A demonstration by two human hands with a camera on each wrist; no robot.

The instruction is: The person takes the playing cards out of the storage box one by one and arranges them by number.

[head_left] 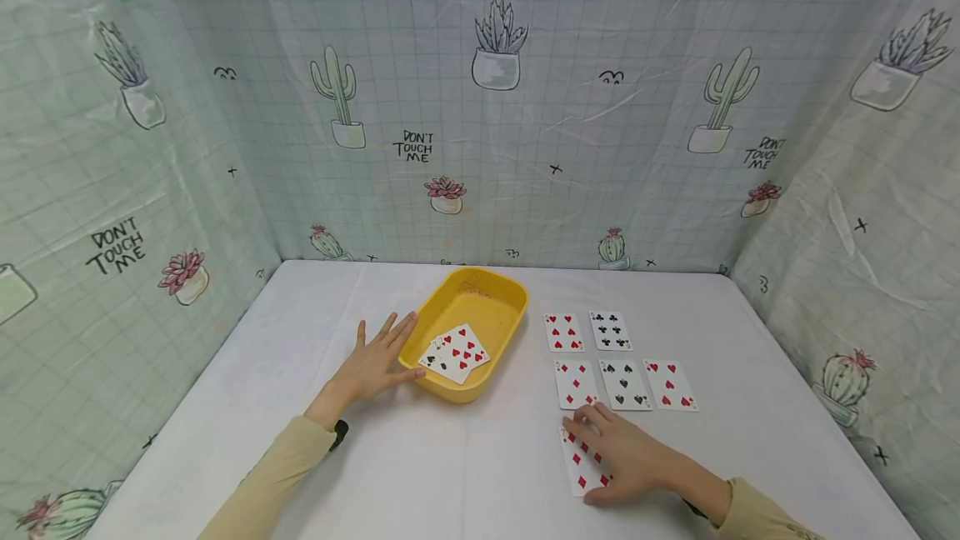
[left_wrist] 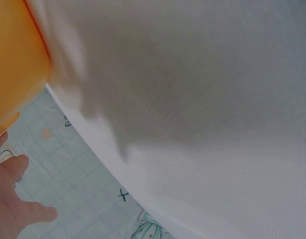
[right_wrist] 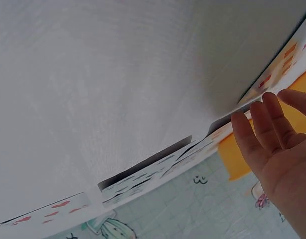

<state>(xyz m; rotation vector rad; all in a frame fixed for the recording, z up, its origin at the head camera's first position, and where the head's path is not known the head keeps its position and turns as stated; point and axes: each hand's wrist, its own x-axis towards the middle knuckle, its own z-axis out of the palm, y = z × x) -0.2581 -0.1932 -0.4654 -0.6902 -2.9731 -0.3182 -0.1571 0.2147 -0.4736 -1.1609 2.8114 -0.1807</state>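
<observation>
My left hand has its fingers spread against the near-left side of a yellow plastic tub, fingertips at the rim. Inside the tub lies a small fan of playing cards, a heart card on top. My right hand reaches over a diamond playing card at the front. Its fingertips are near the upper edge and the thumb is at the lower edge, so part of the card is hidden. In the right wrist view, the fingers look fairly straight beside the diamond card.
Beyond my right hand, face-up cards lie in rows: a diamond card, a spade card and a heart card, with another heart card and a club card behind. A cactus-print cloth surrounds the white table.
</observation>
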